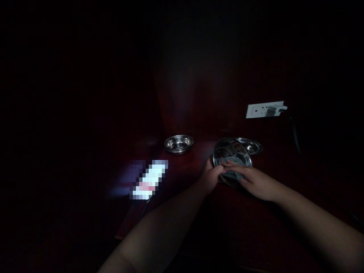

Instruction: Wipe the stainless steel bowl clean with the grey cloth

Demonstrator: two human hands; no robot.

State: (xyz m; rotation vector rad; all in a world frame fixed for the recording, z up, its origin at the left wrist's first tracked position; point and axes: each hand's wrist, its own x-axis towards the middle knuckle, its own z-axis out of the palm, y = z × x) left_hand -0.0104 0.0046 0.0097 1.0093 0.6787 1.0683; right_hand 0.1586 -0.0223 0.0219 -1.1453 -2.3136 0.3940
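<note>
A shiny metal bowl point(226, 146) is tilted up with its opening towards me. My left hand point(212, 175) grips it at the left rim, thumb over the edge and the other fingers hidden behind it. Inside the bowl lies a grey-green cloth point(233, 161), bunched against the wall. My right hand point(254, 181) presses on this cloth, its fingers reaching into the bowl. Just behind, partly covered by the held bowl, another round metal dish point(254, 146) rests on the dark red table.
Stacked metal bowls point(179, 144) stand on the table point(182, 172) to the left. A lit, blurred-out screen point(150, 180) lies near the table's left edge. On the wall at right is a white socket panel point(257, 110) with a plug and a dark cable point(295, 134). The surroundings are very dark.
</note>
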